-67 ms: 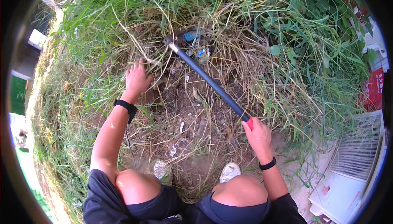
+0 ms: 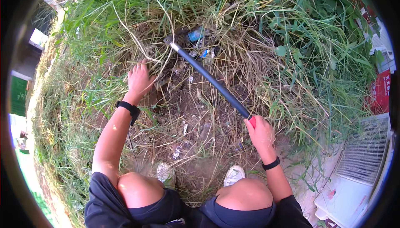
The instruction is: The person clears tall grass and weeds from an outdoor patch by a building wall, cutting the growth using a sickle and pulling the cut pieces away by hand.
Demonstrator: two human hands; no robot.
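My right hand (image 2: 261, 134) is wrapped round the red grip of a long-handled sickle (image 2: 212, 81). Its dark shaft slants up and left to a metal collar, and the head lies among dry grass that partly hides the blade. Left of the shaft, my left hand (image 2: 139, 79) rests low against the grass, fingers stretched out and thumb apart. A pale dry forked stalk (image 2: 141, 46) rises just beyond its fingertips, with one branch running down close to the thumb.
Blue plastic litter (image 2: 195, 36) and a small blue-and-white scrap (image 2: 204, 53) lie beside the tool's head. Tall green grass (image 2: 308, 32) rings the bare soil (image 2: 196, 124). A white air-conditioner unit (image 2: 348, 199) and a red box (image 2: 380, 91) stand at the right. My shoes are below.
The sickle has shifted slightly left and up at its head, and my right hand has moved a little with it. The dry stalk has swayed slightly; my left hand stays put.
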